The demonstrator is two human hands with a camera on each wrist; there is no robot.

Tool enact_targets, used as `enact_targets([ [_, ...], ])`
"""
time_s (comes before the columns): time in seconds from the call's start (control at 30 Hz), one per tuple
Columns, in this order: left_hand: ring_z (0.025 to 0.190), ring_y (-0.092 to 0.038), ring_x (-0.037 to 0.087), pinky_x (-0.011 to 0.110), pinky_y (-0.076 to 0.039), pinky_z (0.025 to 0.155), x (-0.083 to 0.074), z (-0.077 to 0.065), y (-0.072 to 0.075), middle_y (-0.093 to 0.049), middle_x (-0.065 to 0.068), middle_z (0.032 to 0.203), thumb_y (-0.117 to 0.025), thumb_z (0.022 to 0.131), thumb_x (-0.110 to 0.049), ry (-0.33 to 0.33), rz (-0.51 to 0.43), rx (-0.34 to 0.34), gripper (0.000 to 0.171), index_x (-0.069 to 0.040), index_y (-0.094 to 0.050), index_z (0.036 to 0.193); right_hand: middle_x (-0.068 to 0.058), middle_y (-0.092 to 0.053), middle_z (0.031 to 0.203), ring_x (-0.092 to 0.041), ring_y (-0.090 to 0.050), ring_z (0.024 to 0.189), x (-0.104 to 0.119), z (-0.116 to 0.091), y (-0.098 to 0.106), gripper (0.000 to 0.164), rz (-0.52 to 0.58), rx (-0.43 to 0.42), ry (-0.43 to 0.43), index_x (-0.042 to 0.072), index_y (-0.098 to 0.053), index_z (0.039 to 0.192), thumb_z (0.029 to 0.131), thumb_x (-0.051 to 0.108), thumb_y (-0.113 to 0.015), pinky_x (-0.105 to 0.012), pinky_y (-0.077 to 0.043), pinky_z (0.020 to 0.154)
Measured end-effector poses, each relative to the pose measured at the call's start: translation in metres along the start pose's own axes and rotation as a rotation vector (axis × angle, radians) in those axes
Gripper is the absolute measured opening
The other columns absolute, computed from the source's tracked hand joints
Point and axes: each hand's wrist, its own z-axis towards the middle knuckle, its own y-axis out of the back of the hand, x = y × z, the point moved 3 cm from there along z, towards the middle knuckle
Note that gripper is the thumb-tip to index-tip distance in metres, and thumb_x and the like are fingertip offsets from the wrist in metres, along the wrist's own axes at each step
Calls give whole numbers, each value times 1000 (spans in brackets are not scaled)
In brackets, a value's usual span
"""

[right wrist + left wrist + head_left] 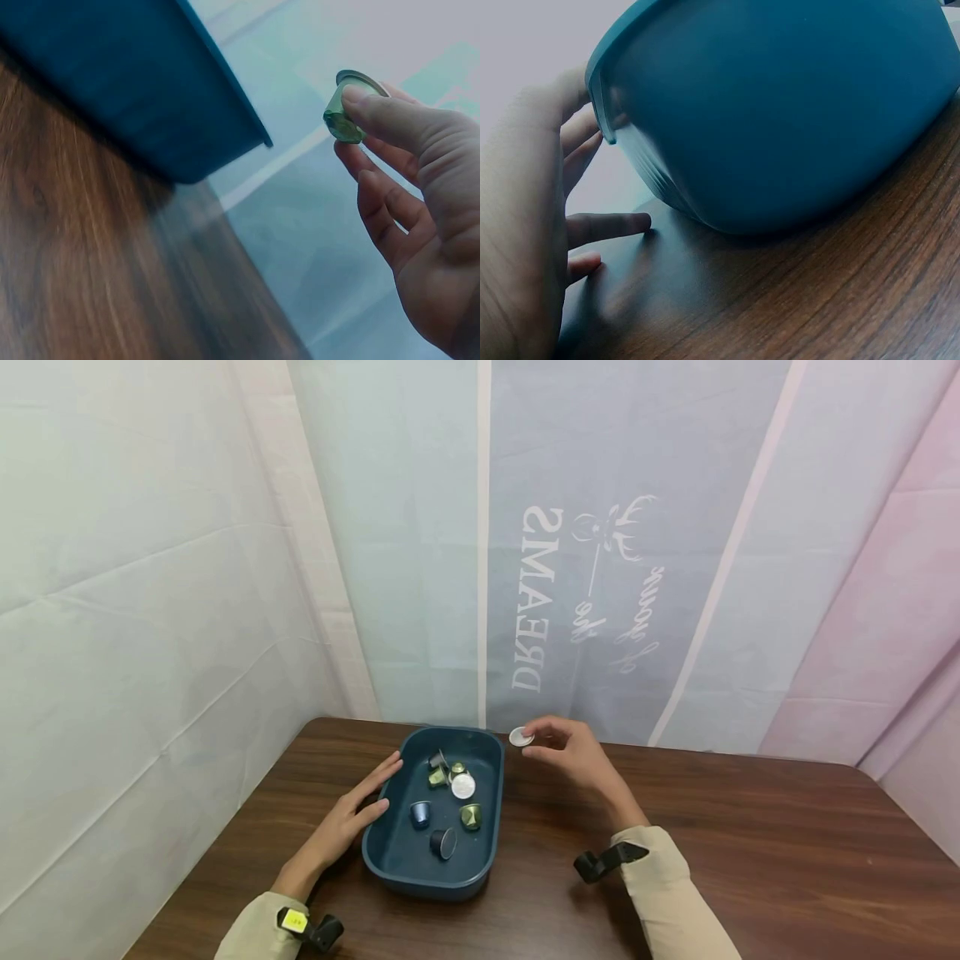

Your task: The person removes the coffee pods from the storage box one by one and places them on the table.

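My right hand [573,747] pinches a green coffee capsule [343,120] between thumb and fingers, off the right far corner of a blue plastic bin [375,858]. In the head view the capsule's pale round lid [521,737] faces the camera. My left hand [347,818] lies along the bin's left side with its fingers extended, fingertips at the rim. Inside the bin are a blue capsule [421,814], a black capsule [443,843], a green capsule [471,816], a capsule with its silver lid up [462,786] and several others clustered at the far end.
The bin stands on a dark wood-grain table [750,852]. A pale curtain [420,568] with printed lettering hangs behind the table's far edge, and a white cloth [150,610] hangs on the left. Each forearm wears a black wrist mount [609,862].
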Motion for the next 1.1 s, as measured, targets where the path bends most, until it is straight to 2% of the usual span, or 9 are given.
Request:
enact_targets([
  [0.13,142,-18,34,21,-19,107,-6,1,0,-20,15,156,-46,97,2,-1,-2,-2,54,-3,-32,149,-13,-66,104,-26,-65,92,-22,-1,1,22,40,-20,-23,0,-69,101,80,1,-76,-32,-52,77],
  [0.27,140,-19,41,20,-19,106,-23,3,2,-21,22,154,-46,97,4,2,-15,-4,52,2,-33,147,-10,-66,103,-24,-65,91,-47,-2,0,22,48,-38,-64,5,-70,101,80,6,-77,-28,-52,75],
  [0.37,139,-20,43,20,-19,106,-34,3,3,-22,23,154,-46,97,3,10,-16,-2,52,-1,-34,147,-8,-67,102,-24,-65,90,-60,-4,0,23,37,-68,-85,8,-70,100,79,10,-79,-29,-52,74],
  [0.43,139,-20,42,20,-19,106,-35,3,4,-22,21,154,-46,97,2,16,-11,-4,52,-3,-34,148,-8,-67,100,-23,-65,89,-66,-6,1,24,25,-79,-87,9,-71,100,78,11,-80,-29,-52,73],
  [0.57,141,-19,36,21,-19,107,-18,2,2,-21,16,156,-47,97,1,9,-4,-6,54,-6,-33,149,-8,-68,101,-24,-65,90,-74,-11,-1,23,14,-53,-110,9,-71,100,79,12,-79,-29,-52,74],
  [0.7,143,-19,29,22,-19,108,1,1,1,-20,12,157,-47,98,0,2,10,-2,54,-6,-32,149,-13,-67,101,-31,-64,93,-62,-17,-4,22,-5,5,-138,2,-69,101,81,8,-77,-30,-52,75],
  [0.83,142,-19,34,21,-19,107,3,2,1,-21,16,156,-47,96,3,4,4,1,54,-3,-33,148,-18,-67,99,-33,-65,92,-53,-19,-6,23,-26,31,-150,-3,-68,101,81,4,-76,-33,-52,77],
  [0.97,141,-20,37,21,-19,107,3,1,1,-21,20,155,-47,96,4,-6,8,-3,55,-2,-33,148,-14,-68,98,-29,-66,91,-74,-20,-8,22,-54,23,-162,1,-69,99,79,7,-78,-33,-52,77],
  [1.1,142,-20,30,23,-19,108,3,0,1,-21,13,156,-47,98,-1,-2,18,-6,54,-6,-33,149,-5,-68,97,-21,-66,89,-92,-21,-9,21,-85,9,-178,10,-71,96,78,14,-80,-30,-52,76],
])
